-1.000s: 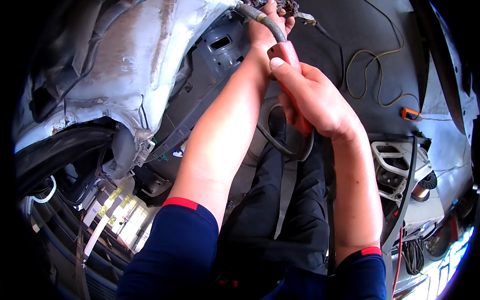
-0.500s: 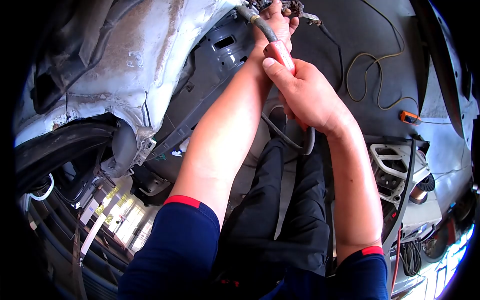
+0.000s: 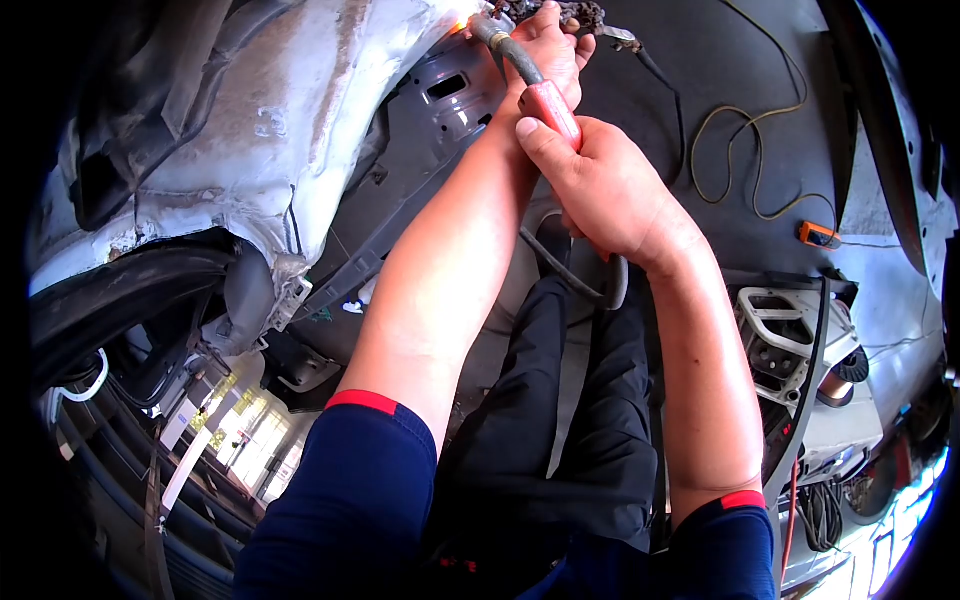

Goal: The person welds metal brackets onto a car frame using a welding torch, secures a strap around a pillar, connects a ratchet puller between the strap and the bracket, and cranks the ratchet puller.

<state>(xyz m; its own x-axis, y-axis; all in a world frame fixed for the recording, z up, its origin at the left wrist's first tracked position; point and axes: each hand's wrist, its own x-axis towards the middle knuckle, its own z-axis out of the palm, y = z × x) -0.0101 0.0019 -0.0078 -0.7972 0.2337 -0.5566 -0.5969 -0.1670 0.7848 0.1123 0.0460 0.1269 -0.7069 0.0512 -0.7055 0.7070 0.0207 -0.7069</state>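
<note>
A welding torch with a red handle [image 3: 553, 115] and a grey curved neck [image 3: 515, 58] is gripped in my right hand [image 3: 610, 185], thumb along the handle's top. Its nozzle [image 3: 483, 28] points at the edge of a worn white vehicle body panel [image 3: 290, 100], where a small orange glow [image 3: 462, 24] shows. My left hand [image 3: 545, 55] is beyond the handle, partly behind the torch neck, palm up with its fingers loosely bent and apart. Dark, grimy parts [image 3: 585, 15] lie right by its fingertips. A metal clamp [image 3: 622, 38] on a black cable sits to their right.
The torch cable [image 3: 618, 285] loops down below my right hand. A thin yellowish cable [image 3: 762, 150] runs across the grey floor to an orange device [image 3: 820, 235]. At right stands a machine with a wire spool [image 3: 845, 378]. A dark tyre-like curve [image 3: 130, 295] is at left.
My right hand and the torch have shifted slightly up and left. An orange glow has appeared at the nozzle. My left hand stays nearly in place.
</note>
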